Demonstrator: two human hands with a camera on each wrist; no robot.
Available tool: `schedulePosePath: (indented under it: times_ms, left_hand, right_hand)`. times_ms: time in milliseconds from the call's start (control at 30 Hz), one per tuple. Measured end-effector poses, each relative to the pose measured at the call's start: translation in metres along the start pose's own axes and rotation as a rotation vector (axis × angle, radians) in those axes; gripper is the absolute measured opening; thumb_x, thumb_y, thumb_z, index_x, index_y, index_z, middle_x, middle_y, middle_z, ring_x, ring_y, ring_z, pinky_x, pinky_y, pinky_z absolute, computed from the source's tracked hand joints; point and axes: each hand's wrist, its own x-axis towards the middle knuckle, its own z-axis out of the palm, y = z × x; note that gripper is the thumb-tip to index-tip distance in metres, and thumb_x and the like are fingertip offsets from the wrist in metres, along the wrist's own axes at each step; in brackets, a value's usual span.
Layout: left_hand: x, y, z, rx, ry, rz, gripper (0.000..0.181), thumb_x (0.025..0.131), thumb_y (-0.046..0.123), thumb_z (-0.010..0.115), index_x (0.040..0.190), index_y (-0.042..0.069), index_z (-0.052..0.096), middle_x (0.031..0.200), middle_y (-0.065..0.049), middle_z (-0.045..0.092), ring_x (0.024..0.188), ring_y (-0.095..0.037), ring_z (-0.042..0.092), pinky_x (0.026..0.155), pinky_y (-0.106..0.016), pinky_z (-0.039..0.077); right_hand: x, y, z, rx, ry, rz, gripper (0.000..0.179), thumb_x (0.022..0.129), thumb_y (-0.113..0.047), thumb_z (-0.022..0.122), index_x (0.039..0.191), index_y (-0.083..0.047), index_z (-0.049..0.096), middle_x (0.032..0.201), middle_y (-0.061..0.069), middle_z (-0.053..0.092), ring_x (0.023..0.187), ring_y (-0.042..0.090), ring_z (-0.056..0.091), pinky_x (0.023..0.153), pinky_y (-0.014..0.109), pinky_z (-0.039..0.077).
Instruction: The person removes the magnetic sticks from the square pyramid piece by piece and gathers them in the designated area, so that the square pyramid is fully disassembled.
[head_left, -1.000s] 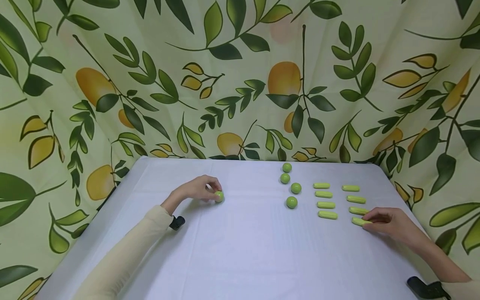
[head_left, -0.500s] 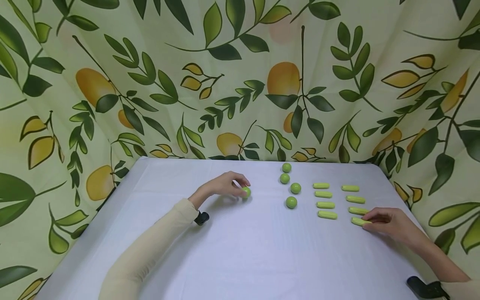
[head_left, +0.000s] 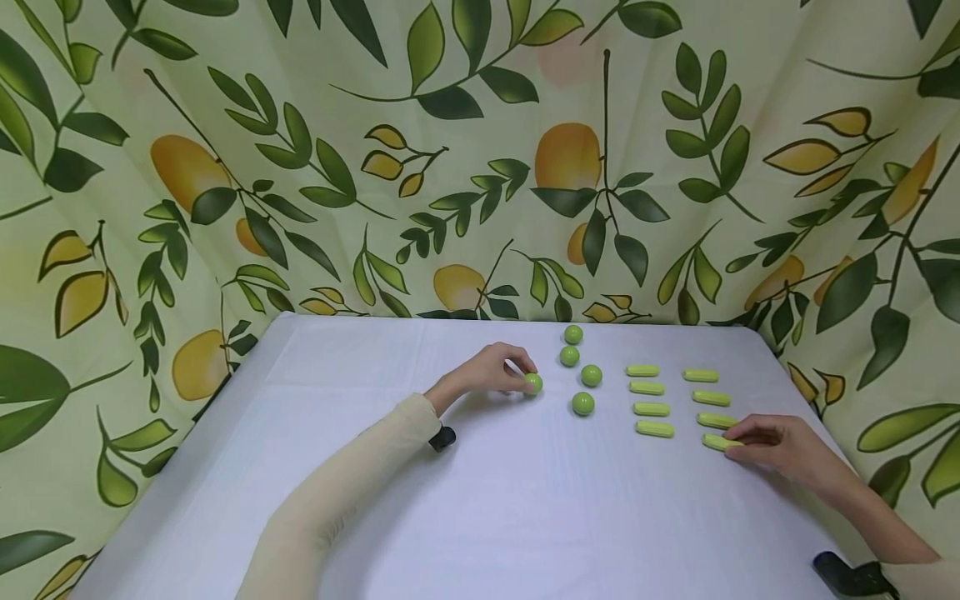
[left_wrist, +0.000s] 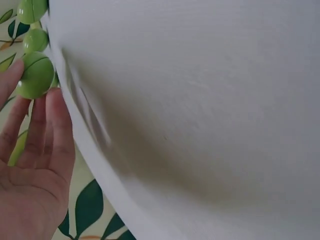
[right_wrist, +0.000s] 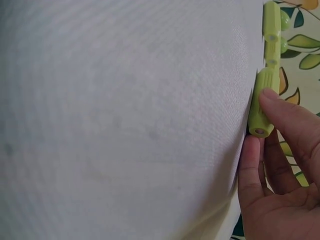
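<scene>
My left hand (head_left: 491, 368) pinches a glossy green ball (left_wrist: 37, 77) between thumb and fingers, low over the white cloth. A fine seam line shows across the ball in the left wrist view. Just right of it, several matching green balls (head_left: 583, 404) stand in a staggered line. At the right, my right hand (head_left: 787, 450) holds the near end of a yellow-green ribbed rod (right_wrist: 261, 120), which has a hole in its end. That rod lies nearest me in the right-hand column; its far part is uncovered.
Several similar rods (head_left: 652, 409) lie in two columns right of the balls. White cloth covers the table (head_left: 480, 517). A leaf-and-fruit patterned curtain (head_left: 480, 208) hangs behind the table. Black straps with small cameras (head_left: 442, 438) sit at both wrists.
My left hand has moved right across the table with the ball, closing in on the other balls. The right hand and its rod have stayed in place.
</scene>
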Motion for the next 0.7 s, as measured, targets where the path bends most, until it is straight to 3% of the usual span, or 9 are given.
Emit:
schedulePosePath:
  times_ms: [133,333,700]
  left_hand:
    - [0.009,0.003,0.007,-0.017,0.027,-0.014,0.022,0.088,0.006,0.080,0.108,0.003,0.072,0.103,-0.001,0.070,0.087,-0.013,0.071,0.070,-0.031,0.059]
    - [0.022,0.006,0.017,0.035,0.042,0.010,0.020,0.087,0.008,0.082,0.105,0.004,0.074,0.099,0.000,0.072,0.081,-0.011,0.069,0.068,-0.025,0.056]
    - [0.039,0.012,0.029,0.014,0.045,0.023,0.022,0.088,0.008,0.082,0.108,0.004,0.075,0.109,-0.001,0.070,0.087,-0.009,0.069,0.071,-0.024,0.056]
  right_hand:
    - [0.000,0.000,0.000,0.007,-0.004,0.008,0.020,0.084,-0.008,0.084,0.102,-0.003,0.075,0.104,0.010,0.067,0.083,0.007,0.061,0.069,0.023,0.053]
    - [0.000,0.001,0.001,0.025,0.001,-0.002,0.020,0.084,-0.008,0.084,0.101,-0.003,0.075,0.104,0.010,0.067,0.083,0.006,0.061,0.068,0.023,0.053]
    - [-0.001,0.002,0.002,0.037,0.030,-0.036,0.019,0.083,-0.006,0.084,0.100,-0.002,0.075,0.101,0.009,0.068,0.081,0.005,0.062,0.067,0.022,0.053]
